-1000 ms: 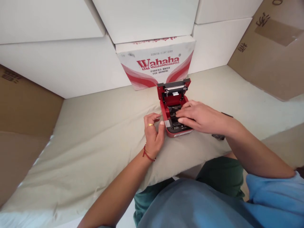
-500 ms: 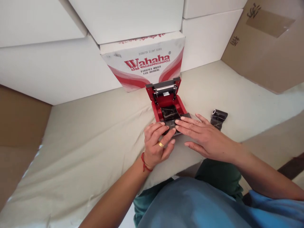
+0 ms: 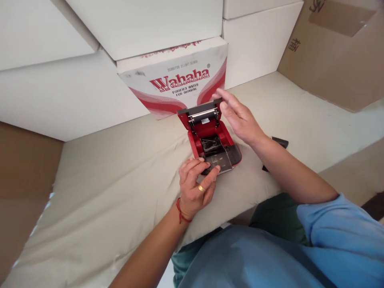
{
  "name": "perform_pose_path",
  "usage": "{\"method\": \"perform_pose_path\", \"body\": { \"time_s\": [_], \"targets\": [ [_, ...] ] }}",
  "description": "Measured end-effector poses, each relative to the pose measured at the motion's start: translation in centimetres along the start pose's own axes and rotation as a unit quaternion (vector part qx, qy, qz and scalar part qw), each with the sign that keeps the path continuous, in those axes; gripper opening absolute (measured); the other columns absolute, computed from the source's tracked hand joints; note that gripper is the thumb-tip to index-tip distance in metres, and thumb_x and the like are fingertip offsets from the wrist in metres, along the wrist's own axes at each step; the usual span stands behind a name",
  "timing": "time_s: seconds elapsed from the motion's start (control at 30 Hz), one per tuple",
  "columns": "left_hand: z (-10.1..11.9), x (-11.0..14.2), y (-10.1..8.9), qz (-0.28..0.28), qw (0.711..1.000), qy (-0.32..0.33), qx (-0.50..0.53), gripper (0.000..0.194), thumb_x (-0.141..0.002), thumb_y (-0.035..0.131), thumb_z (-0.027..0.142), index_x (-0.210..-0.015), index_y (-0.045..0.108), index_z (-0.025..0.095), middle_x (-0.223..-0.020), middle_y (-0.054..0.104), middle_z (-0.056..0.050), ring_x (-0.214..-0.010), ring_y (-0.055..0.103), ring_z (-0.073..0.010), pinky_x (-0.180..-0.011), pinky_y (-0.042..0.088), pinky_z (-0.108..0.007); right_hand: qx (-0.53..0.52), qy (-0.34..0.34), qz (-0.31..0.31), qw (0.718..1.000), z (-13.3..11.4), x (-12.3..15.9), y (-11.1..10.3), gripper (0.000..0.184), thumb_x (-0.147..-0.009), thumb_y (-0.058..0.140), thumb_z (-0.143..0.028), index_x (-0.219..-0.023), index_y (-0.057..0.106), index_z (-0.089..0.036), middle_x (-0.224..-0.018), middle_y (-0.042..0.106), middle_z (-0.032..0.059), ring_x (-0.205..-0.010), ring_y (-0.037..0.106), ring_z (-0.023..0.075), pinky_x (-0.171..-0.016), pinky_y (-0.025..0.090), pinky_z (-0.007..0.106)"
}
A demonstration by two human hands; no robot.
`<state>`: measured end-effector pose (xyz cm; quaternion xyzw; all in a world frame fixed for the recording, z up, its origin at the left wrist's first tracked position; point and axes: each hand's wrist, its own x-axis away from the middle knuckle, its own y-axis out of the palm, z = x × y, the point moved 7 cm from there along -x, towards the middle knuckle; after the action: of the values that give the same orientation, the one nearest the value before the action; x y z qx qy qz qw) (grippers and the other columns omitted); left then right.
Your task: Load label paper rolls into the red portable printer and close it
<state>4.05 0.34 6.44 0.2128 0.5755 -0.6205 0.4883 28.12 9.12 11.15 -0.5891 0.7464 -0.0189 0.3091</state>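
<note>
Centrally, your left hand (image 3: 196, 184) is pressing the dark strip (image 3: 220, 160) onto the open red device (image 3: 195, 146), seemingly keeping it flat, fingers loosely bent; your right hand (image 3: 240, 120) is touching the raised lid (image 3: 183, 120), perhaps steadying it, unclenched.

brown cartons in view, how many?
2. One brown carton at the left edge of view, one brown carton at upper right, either side of the open red device. Both run out of frame; others could be hidden behind the white boxes.
</note>
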Motion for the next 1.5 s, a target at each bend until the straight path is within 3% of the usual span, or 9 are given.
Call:
{"method": "perform_pose_path", "body": {
  "time_s": [0.13,0.27,0.47,0.73,0.87,1.03,1.2,1.37,1.5],
  "targets": [
    [-0.1,0.1,0.1,-0.008,1.0,-0.014,0.0,0.063,-0.099,0.072,0.013,-0.155,0.07,0.041,-0.119,0.077,-0.008,-0.124,0.072,-0.0303,-0.112,0.059,-0.053,0.011,-0.005,0.029,0.999,-2.0,1.8,-0.5,0.064,-0.115,0.05,-0.077,-0.143,0.081,-0.028,-0.147,0.084,0.0075,-0.141,0.076,0.0271,-0.13,0.055,0.049],
    [0.1,0.2,0.0,-0.002,1.0,-0.012,-0.017,0.062,-0.099,0.072,0.013,-0.157,0.07,0.036,-0.121,0.076,-0.009,-0.127,0.071,-0.0301,-0.12,0.055,-0.055,0.008,-0.016,0.026,0.999,-2.6,4.0,-1.5,0.059,-0.114,0.055,-0.074,-0.13,0.086,-0.026,-0.138,0.087,0.0088,-0.134,0.08,0.0267,-0.125,0.058,0.046],
    [0.2,0.1,0.2,-0.016,0.999,-0.007,-0.046,0.062,-0.099,0.072,0.016,-0.157,0.07,0.039,-0.124,0.077,-0.008,-0.126,0.071,-0.03,-0.123,0.051,-0.055,0.024,-0.052,0.008,0.998,-2.9,5.2,-1.4,0.05,-0.117,0.053,-0.065,-0.132,0.085,-0.03,-0.146,0.085,0.0082,-0.145,0.075,0.0254,-0.133,0.053,0.051],
    [0.7,0.3,-0.3,0.014,0.995,0.0,-0.099,0.064,-0.095,0.079,0.013,-0.152,0.075,0.042,-0.124,0.069,-0.01,-0.134,0.06,-0.0312,-0.125,0.047,-0.053,0.08,-0.098,-0.026,0.992,-2.9,7.3,-1.5,0.035,-0.118,0.054,-0.044,-0.131,0.084,-0.03,-0.144,0.086,0.0074,-0.146,0.076,0.0251,-0.134,0.052,0.054],
    [0.4,0.6,-0.1,0.002,0.995,-0.019,-0.095,0.063,-0.094,0.081,0.014,-0.147,0.077,0.046,-0.126,0.068,-0.009,-0.139,0.06,-0.032,-0.128,0.044,-0.055,0.154,-0.105,-0.052,0.981,-2.7,8.9,-1.1,0.032,-0.116,0.059,-0.045,-0.12,0.085,-0.028,-0.139,0.088,0.0089,-0.142,0.079,0.028,-0.133,0.05,0.058],
    [0.3,0.5,0.0,0.001,0.996,-0.017,-0.093,0.059,-0.094,0.078,0.012,-0.144,0.077,0.044,-0.125,0.069,-0.009,-0.139,0.062,-0.0318,-0.127,0.047,-0.056,0.209,-0.07,-0.042,0.974,-3.7,9.9,0.2,0.036,-0.116,0.06,-0.054,-0.125,0.08,-0.025,-0.143,0.086,0.0141,-0.147,0.075,0.032,-0.135,0.045,0.062],
    [-0.6,0.6,-0.2,-0.003,1.0,-0.017,-0.016,0.063,-0.104,0.07,0.025,-0.164,0.06,0.042,-0.131,0.073,-0.009,-0.14,0.068,-0.0303,-0.129,0.049,-0.057,0.226,-0.042,-0.023,0.973,-4.2,10.1,1.4,0.037,-0.112,0.066,-0.05,-0.133,0.072,-0.021,-0.15,0.079,0.0216,-0.151,0.069,0.0383,-0.132,0.048,0.065],
    [-4.0,0.5,-0.8,0.03,0.982,-0.137,0.123,0.061,-0.118,0.048,0.05,-0.177,0.041,0.037,-0.152,0.077,-0.012,-0.158,0.065,-0.0307,-0.142,0.037,-0.063,0.201,-0.028,-0.03,0.979,-3.7,10.2,1.4,0.034,-0.109,0.07,-0.046,-0.135,0.069,-0.025,-0.154,0.076,0.0196,-0.152,0.067,0.0387,-0.13,0.05,0.066],
    [-5.3,-0.3,-0.8,0.023,0.962,-0.2,0.184,0.056,-0.122,0.041,0.047,-0.178,0.042,0.039,-0.14,0.086,-0.007,-0.149,0.074,-0.0262,-0.142,0.037,-0.059,0.187,-0.042,-0.018,0.981,-3.6,10.3,1.4,0.034,-0.109,0.07,-0.045,-0.135,0.068,-0.024,-0.15,0.077,0.0201,-0.151,0.067,0.0386,-0.128,0.053,0.063]
  ]
}}
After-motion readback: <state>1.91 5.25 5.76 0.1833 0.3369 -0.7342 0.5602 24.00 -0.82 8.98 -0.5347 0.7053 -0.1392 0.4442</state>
